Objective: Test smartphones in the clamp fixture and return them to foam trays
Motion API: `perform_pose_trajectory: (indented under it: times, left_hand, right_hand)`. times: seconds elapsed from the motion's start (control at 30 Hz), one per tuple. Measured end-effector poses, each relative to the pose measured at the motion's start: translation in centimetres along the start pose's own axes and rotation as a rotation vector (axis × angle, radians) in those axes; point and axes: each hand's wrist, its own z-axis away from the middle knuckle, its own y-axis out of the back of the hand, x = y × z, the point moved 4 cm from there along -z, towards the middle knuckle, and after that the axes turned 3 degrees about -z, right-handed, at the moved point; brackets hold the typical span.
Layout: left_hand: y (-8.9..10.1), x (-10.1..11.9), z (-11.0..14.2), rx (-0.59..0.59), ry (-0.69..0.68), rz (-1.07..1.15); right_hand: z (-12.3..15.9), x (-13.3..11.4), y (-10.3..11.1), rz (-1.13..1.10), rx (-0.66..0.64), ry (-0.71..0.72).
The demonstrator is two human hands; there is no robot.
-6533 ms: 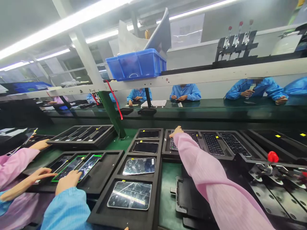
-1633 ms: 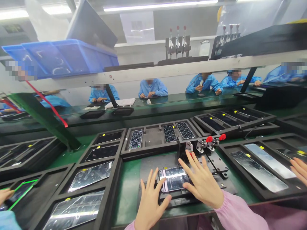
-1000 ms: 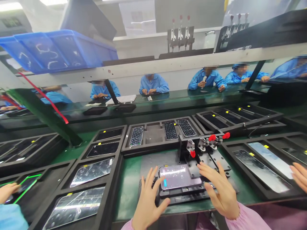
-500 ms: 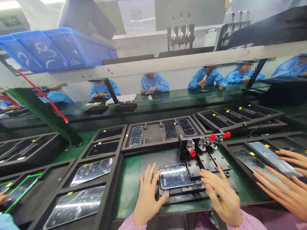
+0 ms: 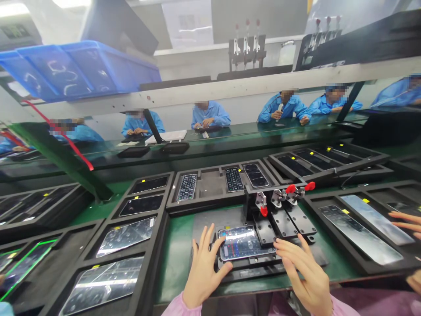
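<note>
Head view: the smartphone (image 5: 246, 242) lies flat in a black fixture (image 5: 250, 275) on the green mat (image 5: 176, 267), directly between your hands. Your left hand (image 5: 205, 270) is open with the fingers spread, its thumb reaching toward the phone's lower left corner. Your right hand (image 5: 304, 272) is also open, fingers loosely curved, with the fingertips just beside the phone's lower right corner. Neither hand is wrapped around the phone, though you can't tell from this angle whether a fingertip touches its edge.

Two red-handled toggle clamps (image 5: 279, 197) stand just beyond the phone, near its far edge. Black foam trays lie on either side, with a glossy glass panel (image 5: 360, 235) in the right tray and another (image 5: 125, 237) in the left. Reflections streak the phone's surface, so what it shows is hard to make out. Your right hand hides part of the fixture's near side, and your pink sleeves run out of the bottom of the frame. A co-worker's fingers (image 5: 406, 221) enter at the right edge, cut off by the frame.
</note>
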Motion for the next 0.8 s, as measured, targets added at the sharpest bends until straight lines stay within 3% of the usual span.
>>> perform_pose_trajectory:
  times: [0.33, 0.47, 0.6, 0.8]
  left_hand:
    - [-0.2, -1.4, 0.6, 0.064, 0.059, 0.106]
    - [-0.7, -2.0, 0.9, 0.035, 0.082, 0.142]
    - [-1.3, -2.3, 1.1, 0.012, 0.101, 0.160]
    - [-1.3, -2.8, 1.2, 0.032, 0.144, 0.233]
  right_hand:
    - [0.3, -0.1, 0.7, -0.055, 0.106, -0.031]
    - [0.2, -0.6, 0.7, -0.079, 0.248, -0.127]
    - [0.5, -0.9, 1.0, 0.053, 0.426, -0.197]
    - [1.1, -0.2, 0.6, 0.026, 0.306, -0.219]
